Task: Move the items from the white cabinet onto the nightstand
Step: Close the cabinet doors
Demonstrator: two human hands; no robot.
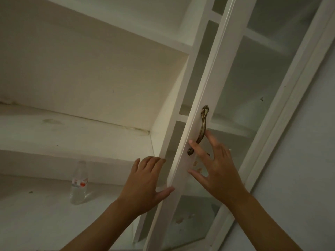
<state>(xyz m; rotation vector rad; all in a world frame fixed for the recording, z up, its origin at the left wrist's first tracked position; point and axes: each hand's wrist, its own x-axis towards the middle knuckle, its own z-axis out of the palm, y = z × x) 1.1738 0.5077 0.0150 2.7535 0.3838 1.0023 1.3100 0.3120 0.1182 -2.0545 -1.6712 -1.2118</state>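
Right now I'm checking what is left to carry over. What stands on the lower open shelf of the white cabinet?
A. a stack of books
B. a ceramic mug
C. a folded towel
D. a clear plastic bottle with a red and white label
D: a clear plastic bottle with a red and white label stands upright on the lower shelf, to the left of the left hand.

the white cabinet (pixel 94 73) runs past the top, left and bottom edges, so its full height and width cannot be seen. below the door handle (pixel 200 129), the glass door (pixel 192 134) is cut off by the bottom edge. the right hand (pixel 215 171) hides the glass just beside the handle. left of the handle, the bottle (pixel 79 183) is blurred; its label cannot be read. both forearms leave the frame at the bottom.
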